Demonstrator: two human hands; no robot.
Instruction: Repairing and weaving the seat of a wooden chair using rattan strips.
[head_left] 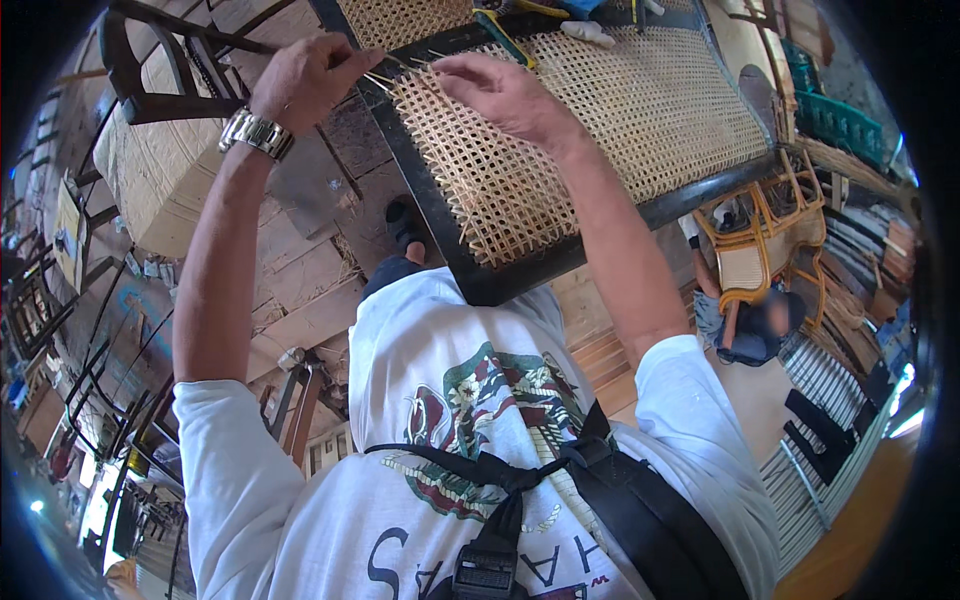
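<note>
A dark wooden frame (480,287) carries woven cane webbing (520,190) in front of me. Over its far left corner, my left hand (312,82), with a metal watch on the wrist, pinches a thin cane strand (378,80) at the frame's edge. My right hand (505,98) hovers close above the webbing, its thumb and fingers bent together toward the same corner. What its fingertips grip, if anything, is too small to make out. Loose strand ends stick out between both hands. A hand tool with green and yellow handles (507,40) lies on the webbing beyond my right hand.
A white crumpled piece (588,34) lies on the webbing's far side. Left stand a dark chair frame (165,105) and a wrapped block (150,180). At right, a person (750,325) works beside a yellowish rattan chair (760,250). A green crate (840,125) stands farther back.
</note>
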